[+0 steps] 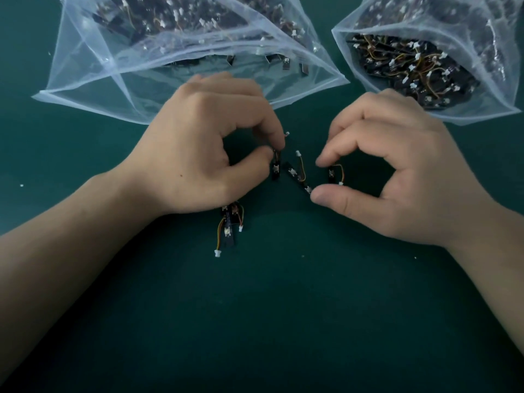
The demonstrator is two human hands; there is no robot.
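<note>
Just below the left bag (141, 89), the left hand (204, 148) pinched one board (275, 167). The right hand (397, 171), right of that bag, bracketed a second board (331, 174) narrowly; grip unclear. Tangled wires could drag neighbours along. Counted: two bags, about five loose boards.

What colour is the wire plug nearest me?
The plug is white, clearest in the head view.

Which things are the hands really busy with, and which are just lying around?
Busy with: left hand pinching a small black circuit board; right hand, fingertips at a black board with orange wire; long black board between them.
Lying around: pile of black wired boards by the left wrist; left clear plastic bag and right clear plastic bag, both holding boards; dark green table.
</note>
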